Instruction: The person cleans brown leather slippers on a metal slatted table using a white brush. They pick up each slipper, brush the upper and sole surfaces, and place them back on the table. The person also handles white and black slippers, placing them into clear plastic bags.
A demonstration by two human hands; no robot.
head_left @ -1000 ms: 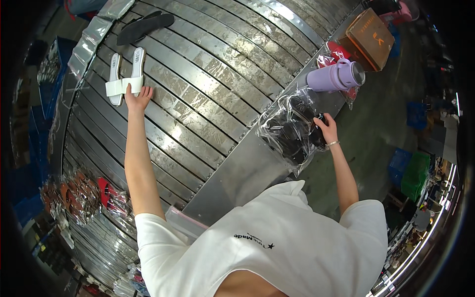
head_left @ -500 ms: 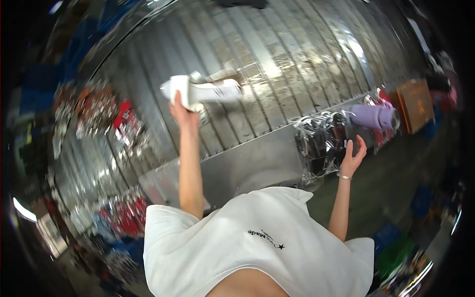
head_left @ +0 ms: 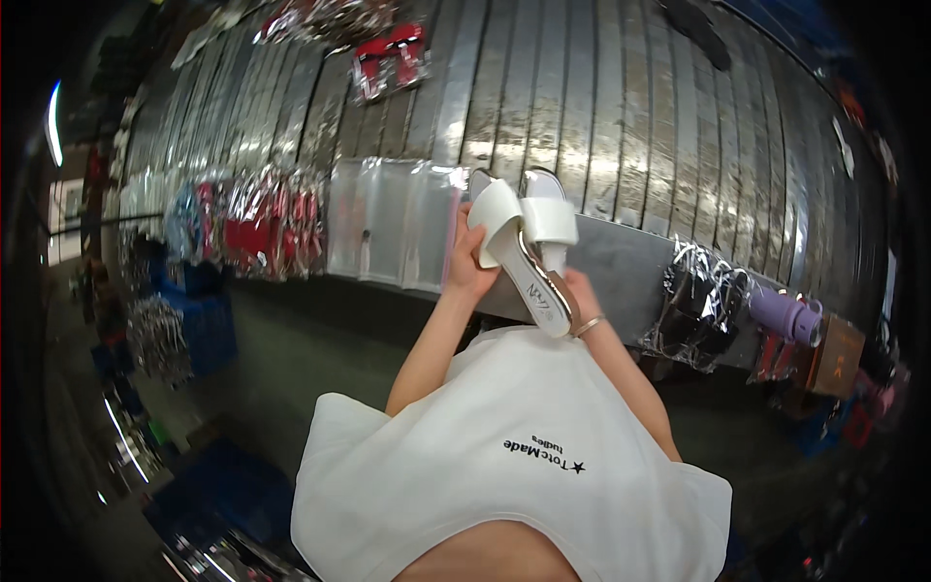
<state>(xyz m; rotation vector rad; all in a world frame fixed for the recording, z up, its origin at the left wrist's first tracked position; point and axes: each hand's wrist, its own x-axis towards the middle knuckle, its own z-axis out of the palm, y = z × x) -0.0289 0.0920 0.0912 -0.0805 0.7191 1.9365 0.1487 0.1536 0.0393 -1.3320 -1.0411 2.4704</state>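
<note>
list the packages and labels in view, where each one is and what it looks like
Clear plastic bags: flat, empty-looking, on the metal table left of the white sandals.
Bagged red items: glossy packs, further left.
Red bagged pair: top of the table.
Bagged dark shoes: crinkled clear wrap, right.
Purple roll: cylinder, far right.
Brown box: beside the roll.
Insole label: small dark print.

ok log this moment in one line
left hand: holds white sandals | right hand: under sandals, grip hidden | behind: metal table | right: black bagged shoes

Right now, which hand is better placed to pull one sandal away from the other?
Left hand, probably: it grips the front white sandal openly. The right hand sits mostly hidden behind the pair.
</note>
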